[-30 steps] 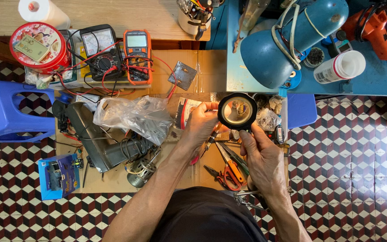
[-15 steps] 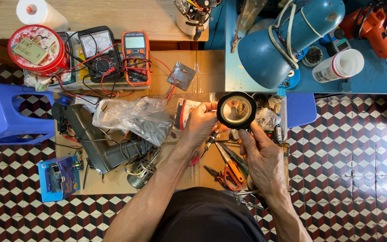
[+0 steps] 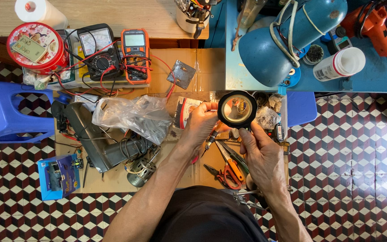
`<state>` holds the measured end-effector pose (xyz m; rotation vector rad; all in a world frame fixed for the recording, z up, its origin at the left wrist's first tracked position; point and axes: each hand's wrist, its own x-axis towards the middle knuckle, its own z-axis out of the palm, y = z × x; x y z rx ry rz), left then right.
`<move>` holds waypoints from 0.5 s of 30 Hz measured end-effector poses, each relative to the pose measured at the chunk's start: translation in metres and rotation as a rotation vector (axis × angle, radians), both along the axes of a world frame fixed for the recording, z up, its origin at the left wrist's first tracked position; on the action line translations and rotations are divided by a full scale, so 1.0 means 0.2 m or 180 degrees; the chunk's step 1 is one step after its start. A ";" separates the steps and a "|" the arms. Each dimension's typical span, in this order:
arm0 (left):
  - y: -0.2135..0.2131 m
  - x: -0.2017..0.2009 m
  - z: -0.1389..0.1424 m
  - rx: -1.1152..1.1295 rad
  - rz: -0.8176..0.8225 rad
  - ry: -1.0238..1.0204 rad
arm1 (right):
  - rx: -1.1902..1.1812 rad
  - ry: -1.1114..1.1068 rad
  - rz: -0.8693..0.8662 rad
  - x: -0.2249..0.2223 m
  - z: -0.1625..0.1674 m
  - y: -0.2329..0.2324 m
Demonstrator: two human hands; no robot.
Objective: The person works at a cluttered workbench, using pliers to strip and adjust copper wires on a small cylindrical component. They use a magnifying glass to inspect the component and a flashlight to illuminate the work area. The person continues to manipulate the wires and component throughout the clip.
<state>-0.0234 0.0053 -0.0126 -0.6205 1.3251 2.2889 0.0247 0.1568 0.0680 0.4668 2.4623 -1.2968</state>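
Magnifying glass stood just above both hands; the left hand pinched its left rim, right hand fingers gripped its lower edge.

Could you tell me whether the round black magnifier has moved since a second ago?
No: the magnifier stays just below the blue lamp.

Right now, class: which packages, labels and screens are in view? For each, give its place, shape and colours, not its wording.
Orange meter: top centre, upright rectangle, grey screen.
Black meter: left of the orange one, pale dial face.
Red tin: top left, round, patterned lid.
Blue box: lower left, rectangular.
White bottle: upper right, lying down, red-banded label.
Red-and-white packet: beside the left hand.
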 end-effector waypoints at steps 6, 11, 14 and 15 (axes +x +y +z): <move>0.00 0.01 -0.03 0.0059 -0.0013 0.0062 | -0.0092 0.0062 0.0005 0.00 0.00 0.00; 0.01 0.01 -0.06 0.0147 -0.0005 0.0102 | -0.0097 0.0031 -0.0012 0.01 -0.01 0.01; 0.01 0.01 -0.07 0.0099 -0.0064 -0.0010 | -0.0234 0.0119 -0.0019 0.02 -0.04 0.03; 0.02 0.01 -0.07 0.0127 -0.0074 -0.0033 | -0.0400 0.0075 -0.0196 0.02 -0.05 0.04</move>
